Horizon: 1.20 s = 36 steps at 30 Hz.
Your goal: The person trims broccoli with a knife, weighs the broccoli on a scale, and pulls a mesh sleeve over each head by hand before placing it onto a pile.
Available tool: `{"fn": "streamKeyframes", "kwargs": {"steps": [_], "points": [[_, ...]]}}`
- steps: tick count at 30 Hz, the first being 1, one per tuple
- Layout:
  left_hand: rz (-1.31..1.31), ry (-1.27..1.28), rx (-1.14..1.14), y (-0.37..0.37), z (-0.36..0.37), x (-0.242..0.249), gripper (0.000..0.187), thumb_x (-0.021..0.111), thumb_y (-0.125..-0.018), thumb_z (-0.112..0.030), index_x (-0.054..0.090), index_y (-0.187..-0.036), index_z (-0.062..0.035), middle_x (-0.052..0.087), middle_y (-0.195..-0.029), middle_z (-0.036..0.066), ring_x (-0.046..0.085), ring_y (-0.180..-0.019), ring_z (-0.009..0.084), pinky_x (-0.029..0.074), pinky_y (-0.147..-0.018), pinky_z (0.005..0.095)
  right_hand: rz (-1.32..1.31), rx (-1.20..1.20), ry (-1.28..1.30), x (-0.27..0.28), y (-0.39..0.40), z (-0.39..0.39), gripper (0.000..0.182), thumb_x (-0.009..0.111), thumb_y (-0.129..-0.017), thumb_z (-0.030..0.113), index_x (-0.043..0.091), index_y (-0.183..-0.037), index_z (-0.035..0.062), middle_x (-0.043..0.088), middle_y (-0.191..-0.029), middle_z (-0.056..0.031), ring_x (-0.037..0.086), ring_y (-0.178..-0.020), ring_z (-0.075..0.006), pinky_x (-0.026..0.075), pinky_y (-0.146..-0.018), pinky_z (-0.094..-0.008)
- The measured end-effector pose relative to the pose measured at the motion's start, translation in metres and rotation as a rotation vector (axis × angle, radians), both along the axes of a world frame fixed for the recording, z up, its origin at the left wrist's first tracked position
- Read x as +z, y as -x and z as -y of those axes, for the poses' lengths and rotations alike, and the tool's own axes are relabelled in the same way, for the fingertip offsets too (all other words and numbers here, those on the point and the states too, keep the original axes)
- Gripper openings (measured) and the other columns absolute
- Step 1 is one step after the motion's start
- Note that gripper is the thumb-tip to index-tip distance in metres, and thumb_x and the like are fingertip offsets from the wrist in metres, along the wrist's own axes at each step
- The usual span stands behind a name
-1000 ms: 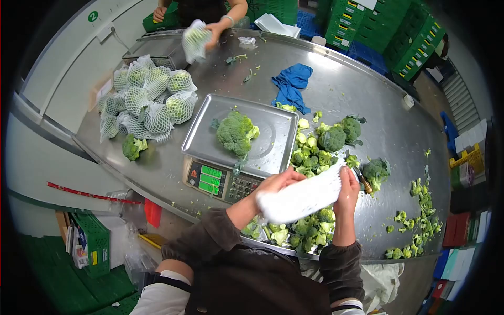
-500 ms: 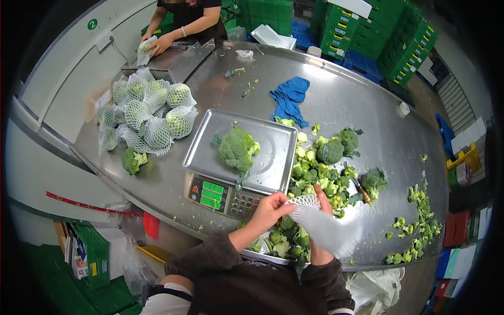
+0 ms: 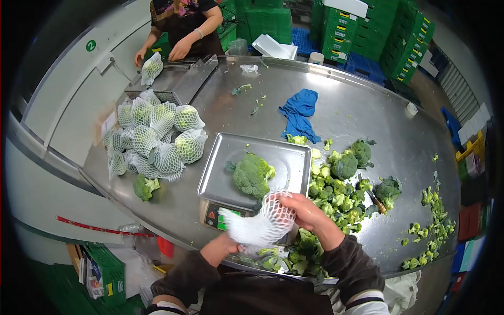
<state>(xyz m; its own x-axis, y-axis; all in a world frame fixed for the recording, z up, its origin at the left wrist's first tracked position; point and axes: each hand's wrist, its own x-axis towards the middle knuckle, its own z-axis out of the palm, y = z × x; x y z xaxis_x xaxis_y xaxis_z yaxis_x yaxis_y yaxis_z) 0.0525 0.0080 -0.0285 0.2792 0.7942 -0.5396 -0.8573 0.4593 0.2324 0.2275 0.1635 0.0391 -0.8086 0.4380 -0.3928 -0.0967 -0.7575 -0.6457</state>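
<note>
A white foam net sleeve (image 3: 257,224) is stretched between my two hands, in front of the scale pan (image 3: 210,184). My right hand (image 3: 306,211) grips its right end, with some fingers seen through the mesh. The fingers of my left hand (image 3: 227,247) are closed at its lower left side, partly hidden by it. On the pan lies a broccoli head (image 3: 252,176), bare of any net. The sleeve covers part of the scale's green display (image 3: 221,221). Netted broccoli heads (image 3: 157,134) are piled to the left, with one bare head (image 3: 145,187) beside them.
Broccoli pieces (image 3: 336,194) lie right of the scale, near a knife (image 3: 377,202). More florets (image 3: 430,226) are scattered at the far right. A blue cloth (image 3: 300,113) is behind the scale. A co-worker (image 3: 191,31) stands at the back left by a netted head (image 3: 151,69).
The net sleeve has swung from the right to the left, and its opening is spread wider. My hands have moved apart. The co-worker's hands have let go of a netted head. The view has shifted.
</note>
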Motion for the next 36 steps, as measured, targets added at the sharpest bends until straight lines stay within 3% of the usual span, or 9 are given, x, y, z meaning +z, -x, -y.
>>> {"fn": "streamKeyframes", "kwargs": {"steps": [3, 11, 13, 15, 18, 23, 27, 33, 36], "points": [[-0.859, -0.039, 0.143, 0.026, -0.02, 0.028, 0.02, 0.052, -0.085, -0.005, 0.06, -0.102, 0.0031, 0.065, -0.091, 0.011, 0.064, -0.078, 0.0157, 0.052, -0.064, 0.0256, 0.422, 0.069, -1.241, 0.007, 0.025, -0.017, 0.031, 0.057, -0.083, 0.019, 0.057, -0.111, 0.0044, 0.064, -0.091, -0.0123, 0.061, -0.063, -0.0194, 0.048, -0.06, -0.0331], [-0.74, 0.032, 0.471, 0.043, -0.054, 0.017, 0.022, 0.043, -0.087, -0.01, 0.056, -0.1, 0.0019, 0.06, -0.077, 0.005, 0.056, -0.06, 0.0123, 0.045, -0.052, 0.0269, 0.488, -0.36, -1.364, -0.021, 0.078, -0.017, 0.034, 0.053, -0.076, 0.001, 0.055, -0.109, 0.0048, 0.051, -0.1, -0.0165, 0.054, -0.082, -0.0353, 0.045, -0.072, -0.0374], [-0.756, -0.227, 0.359, 0.088, -0.039, -0.082, 0.042, 0.041, -0.092, -0.03, 0.043, -0.119, 0.0016, 0.058, -0.107, 0.017, 0.06, -0.089, 0.0286, 0.05, -0.082, 0.0377, 0.459, -0.448, -1.433, 0.009, 0.058, 0.002, 0.028, 0.053, -0.079, 0.002, 0.056, -0.106, 0.0033, 0.054, -0.093, -0.0148, 0.056, -0.076, -0.0297, 0.045, -0.066, -0.0351], [-0.745, -0.24, 0.591, 0.019, -0.042, 0.062, 0.037, 0.049, -0.089, -0.029, 0.052, -0.108, 0.003, 0.062, -0.088, 0.011, 0.063, -0.075, 0.0182, 0.053, -0.068, 0.031, 0.155, -0.496, -1.368, 0.038, 0.026, 0.028, 0.022, 0.056, -0.082, 0.01, 0.058, -0.102, 0.0032, 0.054, -0.086, -0.0149, 0.056, -0.075, -0.0308, 0.044, -0.064, -0.034], [-0.266, -0.343, 0.442, -0.009, -0.037, 0.109, 0.051, 0.043, -0.091, -0.041, 0.048, -0.116, 0.0027, 0.061, -0.094, 0.014, 0.062, -0.086, 0.0217, 0.052, -0.078, 0.0342, 0.063, -0.333, -1.238, 0.042, 0.012, 0.048, 0.02, 0.053, -0.085, 0.013, 0.059, -0.1, 0.002, 0.057, -0.074, -0.0113, 0.057, -0.066, -0.0214, 0.044, -0.06, -0.0298], [-0.134, -0.533, 0.134, -0.003, -0.016, 0.063, 0.061, 0.035, -0.09, -0.051, 0.046, -0.121, 0.0011, 0.057, -0.112, 0.017, 0.057, -0.101, 0.0267, 0.046, -0.091, 0.0381, 0.204, 0.091, -0.551, 0.039, -0.007, 0.044, 0.026, 0.046, -0.09, 0.016, 0.06, -0.101, -0.0025, 0.062, -0.067, -0.0056, 0.056, -0.06, -0.0079, 0.043, -0.054, -0.0213], [-0.142, -0.152, 0.259, -0.01, -0.008, 0.058, 0.067, 0.035, -0.089, -0.054, 0.041, -0.127, -0.0004, 0.05, -0.124, 0.016, 0.049, -0.113, 0.0286, 0.038, -0.1, 0.0392, -0.314, -0.168, 0.343, 0.006, -0.016, 0.045, 0.044, 0.037, -0.096, 0.027, 0.043, -0.124, -0.0054, 0.058, -0.114, -0.0167, 0.061, -0.098, -0.0225, 0.049, -0.089, -0.0352], [-0.025, -0.058, 0.371, -0.003, -0.005, 0.049, 0.041, 0.034, -0.095, -0.031, 0.048, -0.121, -0.0022, 0.056, -0.115, 0.012, 0.056, -0.1, 0.0269, 0.045, -0.091, 0.0389, -0.169, -0.311, 0.529, -0.03, -0.004, 0.063, 0.046, 0.04, -0.095, 0.035, 0.052, -0.113, -0.005, 0.065, -0.092, -0.0129, 0.065, -0.064, -0.0154, 0.054, -0.049, -0.0242], [-0.053, -0.188, 0.422, -0.001, -0.035, 0.052, 0.04, 0.037, -0.093, -0.032, 0.05, -0.119, -0.0035, 0.057, -0.114, 0.013, 0.057, -0.096, 0.0272, 0.046, -0.09, 0.0395, -0.126, -0.226, 0.512, -0.036, 0.005, 0.08, 0.04, 0.044, -0.094, 0.032, 0.051, -0.115, -0.0017, 0.064, -0.096, -0.0114, 0.064, -0.076, -0.0142, 0.055, -0.062, -0.0272]]}}
